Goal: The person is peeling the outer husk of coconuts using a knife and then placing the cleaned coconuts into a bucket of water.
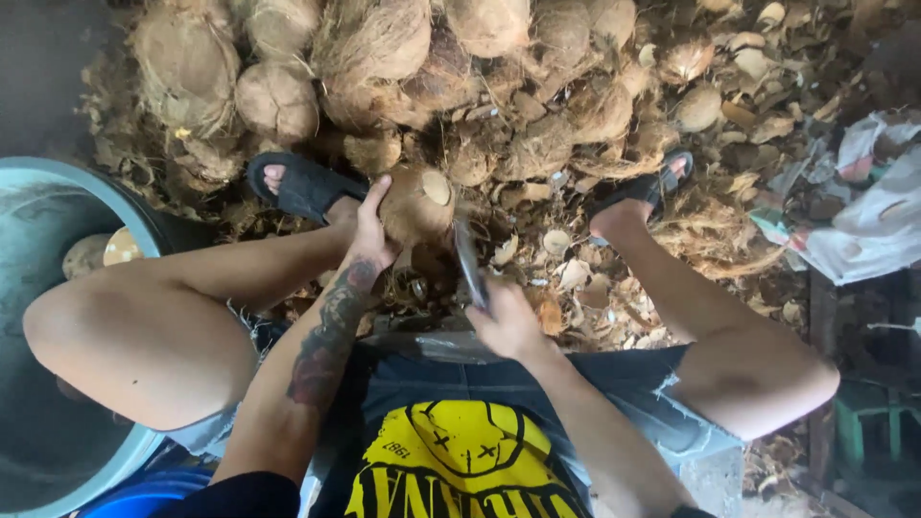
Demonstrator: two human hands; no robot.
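Outdoors, seated above a floor [729, 259] littered with husk fibre and shell chips, a person steadies one husked coconut [417, 201] between the knees, just in front of a heaped pile of brown coconuts [384, 58] that is too jumbled for an exact count. Left hand [369, 230] has its fingers spread around the coconut's near side, thumb raised against it. Right hand [508, 321] has its fingers closed around the handle of a dark blade [468, 264], whose tip points toward the coconut. Two black sandals [302, 184] rest on the debris, one at either side. At left stands one grey tub [58, 182], holding at least two pale coconut pieces [106, 251]. Crumpled white sacking [863, 230] lies at right.
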